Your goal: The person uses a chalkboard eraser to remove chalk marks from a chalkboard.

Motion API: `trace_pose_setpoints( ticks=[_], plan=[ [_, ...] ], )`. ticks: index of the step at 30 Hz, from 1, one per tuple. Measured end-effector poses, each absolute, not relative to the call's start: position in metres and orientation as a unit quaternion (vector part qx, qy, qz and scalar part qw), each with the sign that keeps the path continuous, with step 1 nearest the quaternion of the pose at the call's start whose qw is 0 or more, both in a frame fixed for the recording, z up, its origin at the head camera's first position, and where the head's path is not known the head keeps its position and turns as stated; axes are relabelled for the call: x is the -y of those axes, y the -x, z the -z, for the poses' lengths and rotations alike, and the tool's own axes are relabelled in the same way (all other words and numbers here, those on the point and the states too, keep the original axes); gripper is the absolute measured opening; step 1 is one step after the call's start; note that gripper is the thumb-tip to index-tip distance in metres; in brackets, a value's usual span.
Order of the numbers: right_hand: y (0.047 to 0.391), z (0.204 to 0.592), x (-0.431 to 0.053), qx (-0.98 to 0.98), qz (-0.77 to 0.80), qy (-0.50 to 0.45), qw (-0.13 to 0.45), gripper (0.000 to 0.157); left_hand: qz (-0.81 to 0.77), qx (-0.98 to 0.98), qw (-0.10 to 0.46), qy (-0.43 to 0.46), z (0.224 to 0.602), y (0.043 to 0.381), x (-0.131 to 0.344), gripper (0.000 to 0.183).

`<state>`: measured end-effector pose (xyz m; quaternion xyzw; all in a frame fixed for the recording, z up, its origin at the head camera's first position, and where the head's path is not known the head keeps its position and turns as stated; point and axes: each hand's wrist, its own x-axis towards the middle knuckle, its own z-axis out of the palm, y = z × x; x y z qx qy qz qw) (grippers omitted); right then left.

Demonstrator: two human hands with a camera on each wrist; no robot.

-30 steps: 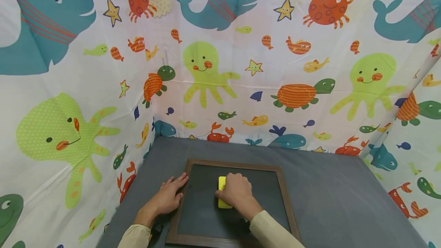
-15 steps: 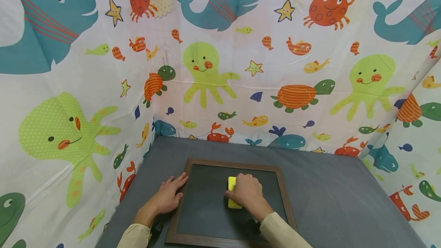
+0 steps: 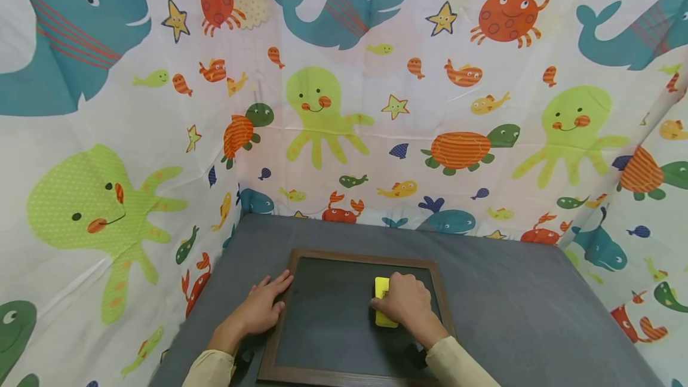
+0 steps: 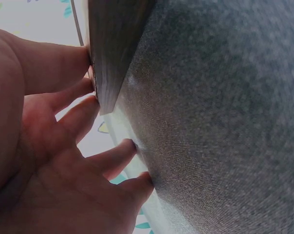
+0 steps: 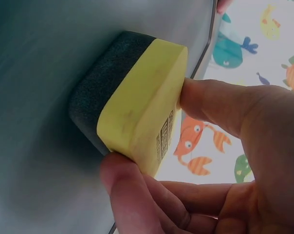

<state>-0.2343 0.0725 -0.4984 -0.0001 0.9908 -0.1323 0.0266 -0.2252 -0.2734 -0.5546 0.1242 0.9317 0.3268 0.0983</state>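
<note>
A wood-framed chalkboard (image 3: 333, 315) lies flat on the grey cloth. My right hand (image 3: 408, 303) grips a yellow chalkboard eraser (image 3: 381, 300) between thumb and fingers, toward the right side of the board. In the right wrist view the eraser (image 5: 142, 92) shows a yellow body with dark print and a black felt pad, which meets the board surface. My left hand (image 3: 258, 309) rests at the left edge of the board with fingers spread. In the left wrist view its thumb and some fingertips touch the wooden frame (image 4: 110, 53), while other fingertips rest on the cloth.
Grey cloth (image 3: 516, 315) covers the table around the board. A white curtain (image 3: 376, 88) printed with sea animals hangs behind and along both sides.
My right hand has slid the eraser to the right across the board, from near its middle toward its right side. The left hand and the board have stayed in place.
</note>
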Motion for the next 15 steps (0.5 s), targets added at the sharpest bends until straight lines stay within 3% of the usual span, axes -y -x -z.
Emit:
trace_pose_setpoints(
  ticks=[15],
  plan=[
    [0.230,0.497,-0.118,-0.990,0.126,-0.043,0.051,0.060,-0.330,-0.931,0.098,-0.120,0.553,0.223,0.273,0.065]
  ],
)
